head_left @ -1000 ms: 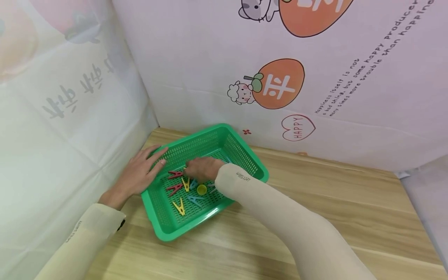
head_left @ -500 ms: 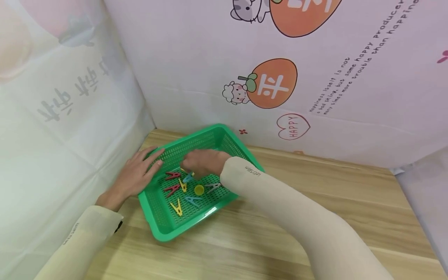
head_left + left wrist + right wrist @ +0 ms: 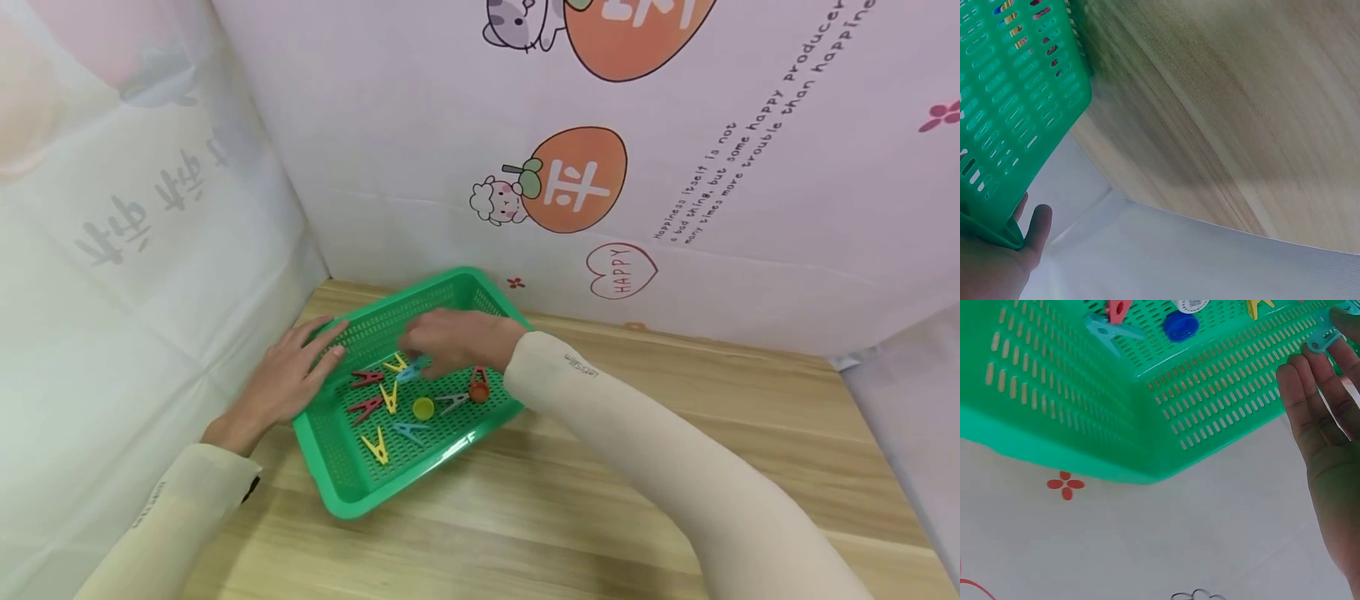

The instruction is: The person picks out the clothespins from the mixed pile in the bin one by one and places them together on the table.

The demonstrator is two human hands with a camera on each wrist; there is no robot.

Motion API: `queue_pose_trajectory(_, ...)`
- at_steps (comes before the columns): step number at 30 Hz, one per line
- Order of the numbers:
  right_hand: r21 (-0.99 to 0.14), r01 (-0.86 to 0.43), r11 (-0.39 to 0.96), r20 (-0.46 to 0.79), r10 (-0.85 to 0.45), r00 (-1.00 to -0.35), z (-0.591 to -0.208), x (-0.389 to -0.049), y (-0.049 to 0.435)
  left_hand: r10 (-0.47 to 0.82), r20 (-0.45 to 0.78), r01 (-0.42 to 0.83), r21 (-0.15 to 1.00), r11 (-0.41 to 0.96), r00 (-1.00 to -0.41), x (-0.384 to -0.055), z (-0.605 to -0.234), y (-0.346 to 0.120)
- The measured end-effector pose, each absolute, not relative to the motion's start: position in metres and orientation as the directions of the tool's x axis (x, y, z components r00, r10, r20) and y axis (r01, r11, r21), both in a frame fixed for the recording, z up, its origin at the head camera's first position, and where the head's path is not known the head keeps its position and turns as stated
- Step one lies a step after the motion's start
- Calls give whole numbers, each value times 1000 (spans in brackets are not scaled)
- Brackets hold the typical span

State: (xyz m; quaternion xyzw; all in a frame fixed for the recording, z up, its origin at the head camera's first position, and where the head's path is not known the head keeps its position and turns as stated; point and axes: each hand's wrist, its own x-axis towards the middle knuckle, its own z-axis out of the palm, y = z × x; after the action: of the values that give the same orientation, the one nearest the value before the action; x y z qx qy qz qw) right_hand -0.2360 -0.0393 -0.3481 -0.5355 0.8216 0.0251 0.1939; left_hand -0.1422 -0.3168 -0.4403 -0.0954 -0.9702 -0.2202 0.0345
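Clothespins (image 3: 380, 454) of several colours lay spread on the floor of a green basket (image 3: 345, 506), which stood on a wooden table (image 3: 517, 508). Right hand (image 3: 456, 338) reached over the basket's far half, with thumb and fingers pinching a light blue clothespin (image 3: 1322, 341); the right wrist view cut off part of that grip. Left hand (image 3: 288, 371) rested over the basket's left rim, its fingers rather straight and somewhat apart; how firmly they pressed, I could not tell. A yellow cap (image 3: 423, 407) sat inside the basket beside a grey clothespin (image 3: 452, 403). Only from the right wrist could one see a blue cap (image 3: 1180, 326) near the basket's wall, and a white printed thing (image 3: 1190, 305), mostly cut off. Through the basket's holes, the left wrist view gave only small colour spots.
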Motion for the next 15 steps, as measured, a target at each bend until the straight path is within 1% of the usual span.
queue_pose_trajectory(7, -232, -889, 394, -255, -907, -335, -342, -237, -18, 170, 101, 197, 409, 891, -980, -142, -439, -317)
queue_pose_trajectory(11, -265, -875, 405, -220, -909, -354, -341, -238, -4, 171, 91, 193, 410, 891, -981, -141, -438, -315)
queue_pose_trajectory(15, -270, -872, 408, -174, -912, -372, -338, -239, 7, 169, 98, 194, 412, 890, -981, -140, -438, -315)
